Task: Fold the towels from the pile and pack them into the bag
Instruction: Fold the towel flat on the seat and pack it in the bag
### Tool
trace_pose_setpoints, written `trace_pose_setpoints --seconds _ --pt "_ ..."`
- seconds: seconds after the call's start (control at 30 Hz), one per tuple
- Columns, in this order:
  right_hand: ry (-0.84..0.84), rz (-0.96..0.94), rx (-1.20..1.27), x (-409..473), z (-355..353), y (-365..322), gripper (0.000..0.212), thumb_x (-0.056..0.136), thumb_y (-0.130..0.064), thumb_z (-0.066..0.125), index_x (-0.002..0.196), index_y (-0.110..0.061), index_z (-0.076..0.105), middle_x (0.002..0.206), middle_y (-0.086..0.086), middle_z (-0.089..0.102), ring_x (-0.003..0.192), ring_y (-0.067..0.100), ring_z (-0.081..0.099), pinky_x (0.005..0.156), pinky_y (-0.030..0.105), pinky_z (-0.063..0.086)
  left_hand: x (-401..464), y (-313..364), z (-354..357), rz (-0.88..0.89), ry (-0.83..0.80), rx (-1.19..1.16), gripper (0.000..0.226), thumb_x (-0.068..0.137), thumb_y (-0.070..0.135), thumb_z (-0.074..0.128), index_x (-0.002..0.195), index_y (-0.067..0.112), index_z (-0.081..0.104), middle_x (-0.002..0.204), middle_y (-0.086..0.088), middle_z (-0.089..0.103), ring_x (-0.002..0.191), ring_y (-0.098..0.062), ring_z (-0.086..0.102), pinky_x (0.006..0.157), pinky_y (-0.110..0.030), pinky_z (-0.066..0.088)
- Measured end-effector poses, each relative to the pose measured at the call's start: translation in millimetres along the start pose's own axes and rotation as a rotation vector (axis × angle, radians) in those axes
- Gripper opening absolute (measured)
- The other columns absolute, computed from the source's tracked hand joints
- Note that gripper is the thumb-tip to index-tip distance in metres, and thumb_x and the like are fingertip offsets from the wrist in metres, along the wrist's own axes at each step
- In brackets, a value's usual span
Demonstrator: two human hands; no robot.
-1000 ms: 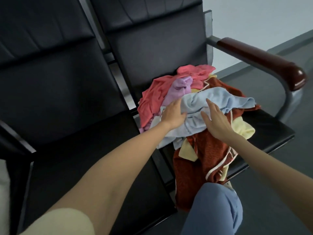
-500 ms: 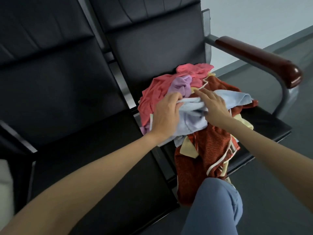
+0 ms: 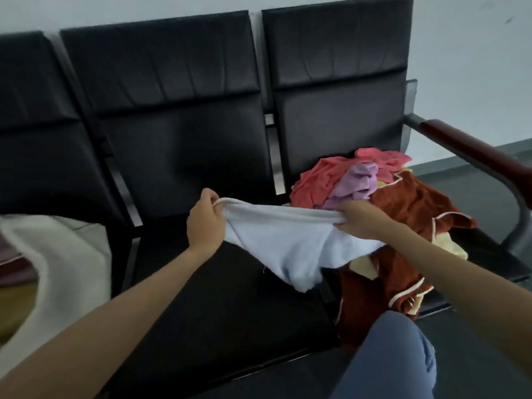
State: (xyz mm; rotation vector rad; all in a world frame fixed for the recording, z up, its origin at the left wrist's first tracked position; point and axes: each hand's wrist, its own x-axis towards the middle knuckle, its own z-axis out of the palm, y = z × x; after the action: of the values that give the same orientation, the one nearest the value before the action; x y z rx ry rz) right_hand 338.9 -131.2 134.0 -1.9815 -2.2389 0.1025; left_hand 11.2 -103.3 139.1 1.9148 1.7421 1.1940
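A light blue towel point(image 3: 288, 246) hangs stretched between my two hands above the middle black seat point(image 3: 230, 306). My left hand point(image 3: 205, 223) grips its left top corner. Its right top edge is gripped by my right hand point(image 3: 361, 221), close against the pile. The towel pile point(image 3: 383, 197) lies on the right seat: pink, purple, pale yellow and rust-red cloths with white trim, partly spilling over the seat's front edge. A cream-white bag point(image 3: 66, 263) stands open on the left seat, cut off by the frame edge.
Three black padded seats stand in a row against a pale wall. A dark red armrest point(image 3: 472, 151) on a grey metal frame bounds the right seat. My knee in blue trousers point(image 3: 388, 358) is at the bottom right. Grey floor lies to the right.
Both hands took hold of the light blue towel on the pile, lifted it off and drew it left over the middle seat. The view swung left, bringing the bag into sight.
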Motion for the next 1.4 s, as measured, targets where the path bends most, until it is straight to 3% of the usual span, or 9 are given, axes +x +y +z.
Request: trace_pose_setpoints --seconds 0.17,0.3,0.43,0.57,0.7,0.87,0.97,1.13,1.4 --pt "0.204 0.021 0.077 13.0 -9.8 -68.0 0.012 0.082 -0.015 0.06 0.085 -0.009 0.05 0.087 0.016 0.064 0.083 0.038 0.06 0.06 0.033 0.033 3.0 -33.5 -54.0 -0.123 0.084 -0.024 0.004 0.097 0.014 0.049 0.094 0.012 0.051 0.082 0.004 0.056 0.071 -0.009 0.05 0.059 -0.023 0.035" --pt "0.146 -0.089 0.15 -0.2 7.6 -124.1 0.014 0.071 -0.003 0.065 0.079 -0.004 0.054 0.076 0.019 0.063 0.071 0.037 0.06 0.057 0.038 0.04 -7.7 -72.2 -81.2 -0.243 0.106 -0.075 0.004 0.096 0.01 0.052 0.098 0.008 0.055 0.091 0.0 0.056 0.084 -0.013 0.052 0.063 -0.02 0.038" --pt "-0.053 -0.278 0.032 -31.6 61.7 -165.3 0.022 0.065 0.004 0.066 0.086 0.003 0.06 0.072 0.022 0.063 0.065 0.04 0.063 0.054 0.041 0.049 -43.3 -141.7 -100.1 -0.03 -0.101 0.273 0.007 0.091 0.005 0.055 0.091 0.01 0.06 0.085 -0.007 0.064 0.087 -0.026 0.056 0.073 -0.04 0.048" --pt "-0.401 -0.328 -0.037 -58.8 106.2 -193.9 0.03 0.089 -0.025 0.061 0.112 -0.006 0.053 0.105 0.011 0.06 0.097 0.03 0.058 0.078 0.032 0.043 -84.1 -184.8 -111.4 0.266 -0.445 0.658 0.02 0.069 -0.006 0.071 0.08 0.009 0.063 0.083 -0.011 0.062 0.082 -0.035 0.057 0.065 -0.038 0.041" --pt "-0.482 -0.308 0.095 -82.9 139.6 -197.9 0.041 0.094 -0.048 0.05 0.108 -0.009 0.055 0.1 0.005 0.061 0.087 0.024 0.059 0.077 0.032 0.043 -115.2 -204.7 -114.8 0.374 -0.544 0.828 0.033 0.047 -0.01 0.074 0.074 0.007 0.064 0.078 -0.013 0.057 0.07 -0.034 0.057 0.055 -0.036 0.042" --pt "-0.191 -0.285 0.197 -88.2 150.1 -189.0 0.023 0.095 -0.021 0.053 0.113 -0.007 0.06 0.099 0.008 0.06 0.086 0.027 0.059 0.072 0.031 0.035 -136.1 -219.6 -104.6 0.16 -0.574 0.773 0.018 0.07 -0.004 0.067 0.086 0.004 0.066 0.086 -0.015 0.059 0.081 -0.036 0.056 0.065 -0.042 0.048" --pt "-0.018 -0.18 0.252 -66.9 150.9 -187.4 0.039 0.089 -0.004 0.056 0.127 -0.002 0.053 0.119 0.016 0.056 0.105 0.032 0.056 0.086 0.039 0.046 -134.2 -214.3 -91.3 -0.056 -0.527 0.651 0.017 0.091 0.012 0.05 0.097 0.005 0.064 0.097 -0.013 0.06 0.09 -0.033 0.057 0.078 -0.043 0.047" --pt "-0.158 0.071 0.359 -19.1 154.2 -197.3 0.049 0.102 -0.014 0.034 0.148 -0.003 0.023 0.139 0.022 0.044 0.125 0.034 0.045 0.105 0.042 0.037 -129.3 -204.1 -72.7 -0.339 -0.375 0.44 0.032 0.096 0.027 0.05 0.07 0.008 0.053 0.072 -0.006 0.055 0.069 -0.026 0.056 0.057 -0.033 0.037" --pt "-0.325 -0.042 0.172 6.7 164.8 -190.1 0.044 0.097 -0.026 0.049 0.14 -0.025 0.039 0.111 0.014 0.051 0.105 0.031 0.051 0.093 0.04 0.039 -142.4 -221.6 -91.3 -0.563 -0.462 0.521 0.02 0.08 0.015 0.061 0.065 0.008 0.052 0.065 -0.004 0.052 0.07 -0.028 0.057 0.057 -0.032 0.038"
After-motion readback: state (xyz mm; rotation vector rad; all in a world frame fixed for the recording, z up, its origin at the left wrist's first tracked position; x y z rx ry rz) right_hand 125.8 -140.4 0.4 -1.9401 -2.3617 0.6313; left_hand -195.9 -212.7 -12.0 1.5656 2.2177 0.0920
